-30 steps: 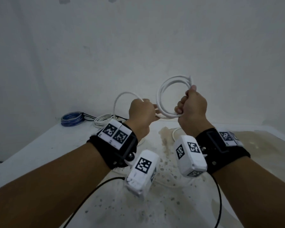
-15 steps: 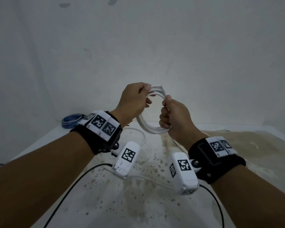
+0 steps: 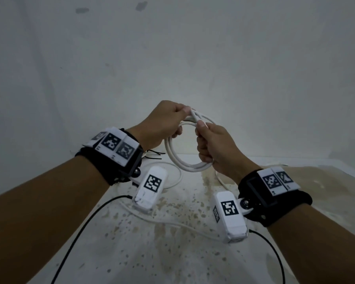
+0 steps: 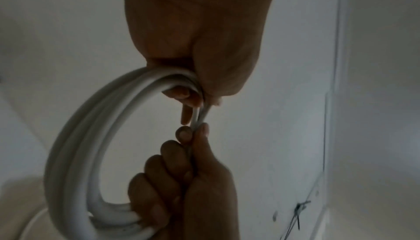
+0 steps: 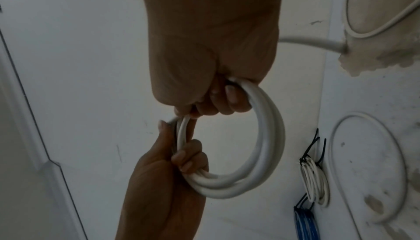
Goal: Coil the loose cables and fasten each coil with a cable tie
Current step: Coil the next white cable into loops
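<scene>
White cable coil (image 3: 184, 158) held in the air above the stained table (image 3: 172, 253), ring upright between both hands. Left hand (image 3: 162, 124) grips the coil's top; right hand (image 3: 213, 148) grips its near side, thumb and forefinger pinching a strand. Loose tail trails down to the table. Right wrist view alone shows a tied white coil (image 5: 314, 181) and a blue coil (image 5: 305, 224), probably tied as well.
</scene>
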Demonstrator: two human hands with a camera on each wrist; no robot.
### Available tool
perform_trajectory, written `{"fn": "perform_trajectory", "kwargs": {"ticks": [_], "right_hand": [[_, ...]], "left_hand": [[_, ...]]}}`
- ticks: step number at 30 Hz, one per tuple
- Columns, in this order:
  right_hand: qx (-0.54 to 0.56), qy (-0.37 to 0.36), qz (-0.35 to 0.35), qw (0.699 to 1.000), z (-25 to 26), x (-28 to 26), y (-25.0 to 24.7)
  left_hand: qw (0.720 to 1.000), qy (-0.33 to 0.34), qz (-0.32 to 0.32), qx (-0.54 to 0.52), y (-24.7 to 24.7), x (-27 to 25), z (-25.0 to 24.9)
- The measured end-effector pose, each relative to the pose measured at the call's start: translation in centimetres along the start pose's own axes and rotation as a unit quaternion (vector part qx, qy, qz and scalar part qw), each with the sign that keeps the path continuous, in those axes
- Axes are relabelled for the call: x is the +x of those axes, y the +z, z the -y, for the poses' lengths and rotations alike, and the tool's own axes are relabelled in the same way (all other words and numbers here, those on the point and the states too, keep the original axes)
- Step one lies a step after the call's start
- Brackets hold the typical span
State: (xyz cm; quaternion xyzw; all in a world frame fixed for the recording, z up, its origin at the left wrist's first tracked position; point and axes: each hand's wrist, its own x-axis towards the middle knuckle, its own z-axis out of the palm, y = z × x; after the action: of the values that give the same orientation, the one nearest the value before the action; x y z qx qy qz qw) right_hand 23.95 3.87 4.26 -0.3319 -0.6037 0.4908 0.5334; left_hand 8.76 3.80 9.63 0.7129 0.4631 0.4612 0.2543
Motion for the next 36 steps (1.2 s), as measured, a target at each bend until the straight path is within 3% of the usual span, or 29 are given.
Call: {"fn": "perform_trajectory", "kwargs": {"ticks": [6,10,13,14,17,18,20,22,23,25,26,29,32,36], "right_hand": [[-0.052,-0.022,0.02,0.998,0.4,-0.3,0.1],[-0.054,-0.023,0.008,0.998,0.7,-0.4,0.2],[-0.091,-0.044,-0.096,0.99,0.4,0.1,-0.3],[-0.157,-0.075,-0.164,0.971,0.3,0.3,-0.6],[-0.317,-0.171,-0.359,0.861,0.6,0.8,-2.2],[-0.326,-0.185,-0.38,0.846,1.0,0.8,-2.6],[-0.376,-0.179,-0.349,0.84,1.6,1.5,-3.3],[-0.417,-0.15,-0.239,0.864,1.7,2.2,-3.7],[-0.369,-0.125,-0.175,0.904,1.7,2.4,-3.6],[-0.171,-0.035,-0.069,0.982,1.7,1.5,-2.8],[-0.076,-0.005,-0.032,0.997,1.7,1.0,-2.5],[0.092,0.034,-0.008,0.995,1.1,0.4,-1.7],[0.178,0.071,-0.009,0.981,0.5,0.3,-0.9],[0.09,0.025,-0.098,0.991,0.5,0.7,0.5]], "left_hand": [[0.985,0.063,-0.006,0.161,0.7,-0.3,-0.2],[0.985,0.085,-0.059,0.138,1.0,-0.2,0.5],[0.99,0.081,-0.047,0.108,1.2,-0.4,0.5],[0.991,0.082,-0.044,0.1,1.2,-0.4,0.3],[0.992,0.085,-0.042,0.087,1.1,-0.2,-0.1],[0.992,0.085,-0.042,0.086,1.1,-0.2,-0.1],[0.992,0.085,-0.047,0.081,1.0,-0.1,0.0],[0.993,0.086,-0.061,0.061,1.0,0.0,0.2],[0.993,0.082,-0.071,0.049,1.0,0.1,0.2],[0.992,0.068,-0.103,0.032,1.2,0.5,0.3],[0.991,0.059,-0.121,0.022,1.3,0.6,0.4],[0.984,0.037,-0.176,0.002,1.5,0.8,0.7],[0.973,0.031,-0.23,0.012,1.8,0.6,1.2],[0.96,0.004,-0.281,-0.003,2.8,0.3,1.9]]}}
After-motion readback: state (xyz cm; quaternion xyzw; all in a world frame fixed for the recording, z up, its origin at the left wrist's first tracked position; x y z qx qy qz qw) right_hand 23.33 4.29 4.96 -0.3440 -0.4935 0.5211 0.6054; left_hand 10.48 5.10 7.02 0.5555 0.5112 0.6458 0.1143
